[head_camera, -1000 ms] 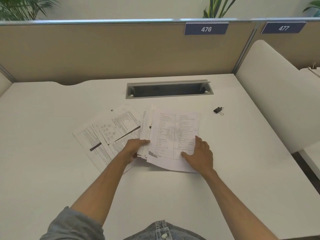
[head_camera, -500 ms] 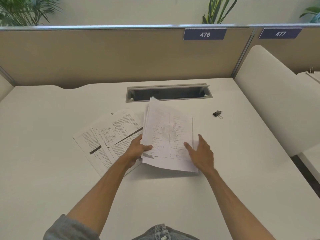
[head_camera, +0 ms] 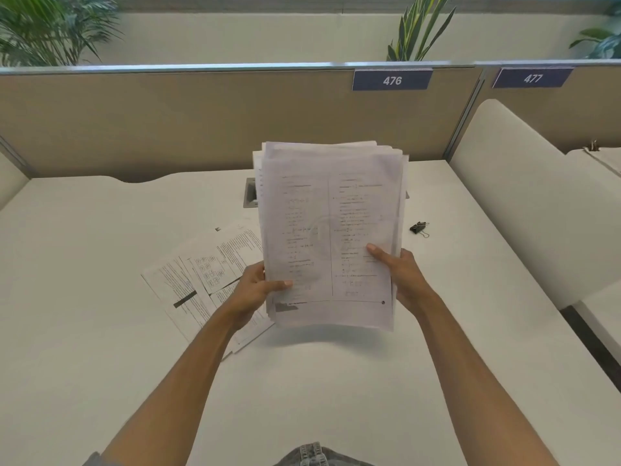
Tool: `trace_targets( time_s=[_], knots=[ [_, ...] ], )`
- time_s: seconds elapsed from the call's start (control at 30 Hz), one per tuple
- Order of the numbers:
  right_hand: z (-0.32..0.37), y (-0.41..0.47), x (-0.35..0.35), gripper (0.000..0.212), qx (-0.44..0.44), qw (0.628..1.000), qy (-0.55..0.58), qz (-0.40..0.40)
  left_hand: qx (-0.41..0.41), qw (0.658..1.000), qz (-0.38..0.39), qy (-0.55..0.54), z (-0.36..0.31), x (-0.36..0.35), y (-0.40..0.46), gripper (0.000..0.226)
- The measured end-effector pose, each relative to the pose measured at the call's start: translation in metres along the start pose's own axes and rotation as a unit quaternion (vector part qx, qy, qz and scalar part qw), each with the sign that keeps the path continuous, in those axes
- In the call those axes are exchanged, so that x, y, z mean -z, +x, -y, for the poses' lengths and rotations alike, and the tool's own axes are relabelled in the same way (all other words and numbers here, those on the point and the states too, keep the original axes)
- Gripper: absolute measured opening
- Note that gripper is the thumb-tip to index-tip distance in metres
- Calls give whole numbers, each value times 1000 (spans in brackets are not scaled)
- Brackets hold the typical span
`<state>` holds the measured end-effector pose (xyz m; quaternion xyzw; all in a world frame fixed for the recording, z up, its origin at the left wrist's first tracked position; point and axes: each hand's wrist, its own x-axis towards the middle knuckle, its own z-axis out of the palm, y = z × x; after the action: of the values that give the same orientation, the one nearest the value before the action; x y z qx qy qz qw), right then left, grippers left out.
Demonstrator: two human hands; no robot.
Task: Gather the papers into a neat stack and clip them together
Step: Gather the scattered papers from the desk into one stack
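Observation:
I hold a stack of printed papers (head_camera: 331, 230) upright above the desk, its lower edge lifted off the surface. My left hand (head_camera: 255, 290) grips the stack's lower left edge, thumb on the front sheet. My right hand (head_camera: 398, 274) grips the lower right edge, thumb also on the front. The sheets' top edges are uneven. Several more printed sheets (head_camera: 201, 280) lie fanned on the white desk (head_camera: 84, 297) to the left, partly under my left wrist. A black binder clip (head_camera: 418, 227) lies on the desk to the right of the stack.
A metal cable tray (head_camera: 250, 193) recessed in the desk is mostly hidden behind the held stack. A tan partition (head_camera: 168, 122) with signs 476 and 477 closes the back. A white side divider (head_camera: 524, 203) rises on the right.
Both hands have taken hold of the right-hand pile and raised it from lying flat on the desk to upright. The sheets on the left and the clip stayed put.

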<state>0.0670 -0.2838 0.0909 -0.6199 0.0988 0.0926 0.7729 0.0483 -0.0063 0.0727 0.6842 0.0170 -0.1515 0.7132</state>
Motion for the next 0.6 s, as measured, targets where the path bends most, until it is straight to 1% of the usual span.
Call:
trace_targets(
  time_s=[0.1, 0.2, 0.27, 0.33, 0.4, 0.5, 0.6],
  knots=[
    [1, -3, -12, 28, 52, 998, -35, -21, -4, 1000, -5, -13, -13, 4, 5, 46],
    [-1, -10, -25, 18, 98, 992, -64, -40, -27, 998, -17, -52, -33, 7, 10, 44],
    [-4, -14, -31, 12, 124, 989, -68, -45, -41, 996, -26, -75, -45, 6, 13, 38],
    [-7, -16, -38, 12, 142, 986, -64, -56, -55, 993, -51, -91, -52, 3, 16, 28],
    [-9, -18, -44, 12, 153, 984, -56, -72, -72, 988, -82, -109, -55, -1, 18, 23],
    [-10, -20, -51, 13, 162, 982, -50, -87, -92, 983, -110, -112, -57, -7, 18, 20],
    [-7, -21, -51, 20, 173, 976, -68, -110, -101, 982, -117, -106, -58, -11, 16, 18]
  ],
)
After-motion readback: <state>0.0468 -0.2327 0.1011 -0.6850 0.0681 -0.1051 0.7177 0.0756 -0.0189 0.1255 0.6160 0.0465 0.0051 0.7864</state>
